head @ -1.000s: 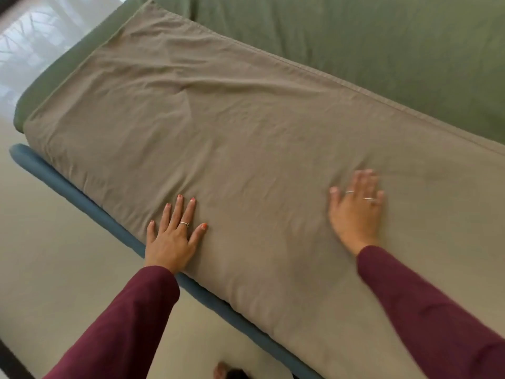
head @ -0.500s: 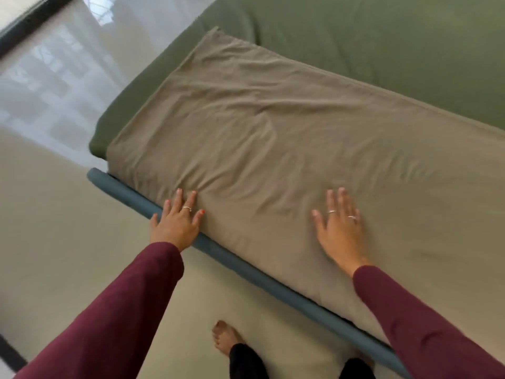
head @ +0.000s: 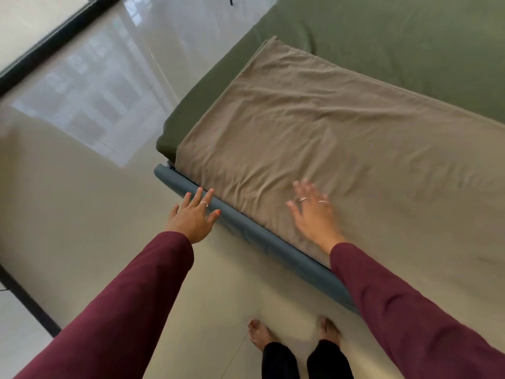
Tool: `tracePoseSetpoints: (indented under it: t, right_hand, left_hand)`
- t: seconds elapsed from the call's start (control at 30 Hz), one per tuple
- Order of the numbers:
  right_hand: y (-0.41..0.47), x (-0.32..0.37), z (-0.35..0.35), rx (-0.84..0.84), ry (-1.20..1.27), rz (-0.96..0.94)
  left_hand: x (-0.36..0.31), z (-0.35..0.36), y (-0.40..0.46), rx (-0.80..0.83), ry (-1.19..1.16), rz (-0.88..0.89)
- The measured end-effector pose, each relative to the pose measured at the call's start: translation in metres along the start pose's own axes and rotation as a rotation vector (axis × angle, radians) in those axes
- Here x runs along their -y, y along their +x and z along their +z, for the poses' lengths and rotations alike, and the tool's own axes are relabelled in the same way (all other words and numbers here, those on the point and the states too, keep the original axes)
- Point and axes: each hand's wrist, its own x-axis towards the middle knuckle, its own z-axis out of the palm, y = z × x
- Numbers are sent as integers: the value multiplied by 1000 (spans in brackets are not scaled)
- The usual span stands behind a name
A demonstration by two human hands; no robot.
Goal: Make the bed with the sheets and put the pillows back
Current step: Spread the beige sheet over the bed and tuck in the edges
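Pale glossy floor (head: 82,214) lies open beside the bed frame (head: 259,236). The tan sheet (head: 341,138) sits folded over the green sheet (head: 410,36), not yet spread; no pillows show. Left hand (head: 195,214) hovers flat at the frame; right hand (head: 311,212) rests flat on tan, holding nothing.
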Motion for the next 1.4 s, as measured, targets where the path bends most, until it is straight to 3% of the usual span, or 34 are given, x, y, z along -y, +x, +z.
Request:
tracePoseSetpoints:
  t: [0.07, 0.13, 0.2, 0.37, 0.43, 0.5, 0.6, 0.7, 0.83, 0.97, 1.17, 1.4]
  right_hand:
    - [8, -8, -2, -77, 71, 290]
    - [11, -6, 1, -68, 122, 465]
    - [13, 7, 10, -50, 93, 405]
    - [36, 67, 27, 179, 76, -240]
    - [64, 76, 15, 138, 167, -294]
    - [93, 74, 2, -67, 259, -161]
    - [134, 49, -17, -373, 291, 255]
    - [164, 29, -22, -358, 181, 453]
    - [211, 27, -29, -236, 76, 259]
    - [262, 31, -47, -183, 77, 236]
    - [284, 42, -43, -129, 37, 295]
    - [289, 43, -46, -58, 64, 343]
  left_hand:
    - [9, -1, -2, -12, -16, 1]
    - [17, 1, -5, 8, -31, -5]
    - [24, 7, -10, 33, -38, -7]
    - [57, -7, -6, 77, 22, -19]
    - [71, -29, 12, 63, 78, -30]
    - [79, -56, 40, 37, 135, -39]
    - [66, -97, 105, -13, 240, 29]
    - [29, -122, 174, -55, 266, 162]
    - [-45, -141, 242, -74, 224, 399]
    - [-104, -159, 288, -77, 296, 598]
    - [-141, -179, 349, -122, 395, 661]
    - [-171, -211, 433, -208, 331, 627]
